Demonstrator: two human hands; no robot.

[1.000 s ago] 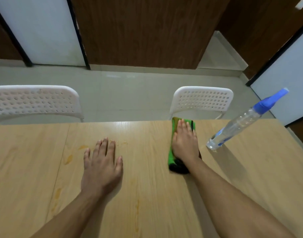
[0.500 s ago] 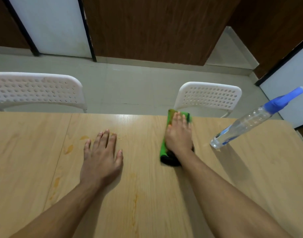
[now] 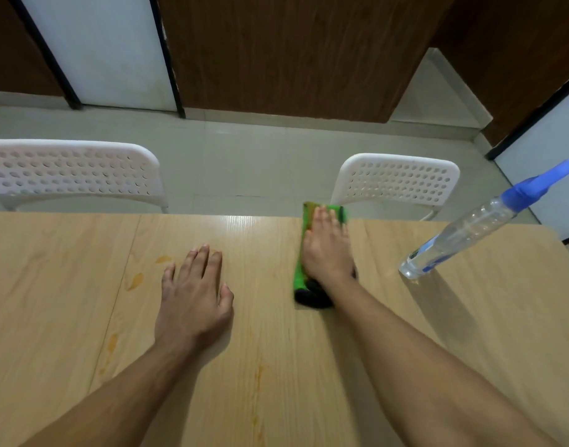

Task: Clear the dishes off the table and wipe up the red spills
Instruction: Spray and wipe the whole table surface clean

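One green cloth (image 3: 304, 253) is pressed flat at the table's (image 3: 470, 333) twelve o'clock edge under the right hand (image 3: 326, 250) — nothing gripped; the left hand (image 3: 193, 298) lies open beside several orange smears (image 3: 135, 280); one spray bottle (image 3: 463, 230), two chairs (image 3: 396, 179)

No text, label, brand, number or sign can be read anywhere in the head view. The clear spray bottle (image 3: 467, 230) with the blue nozzle shows no printed label, and the green cloth (image 3: 302, 253), the wooden table (image 3: 470, 317) and the two white perforated chairs (image 3: 396, 180) carry no markings that can be made out.
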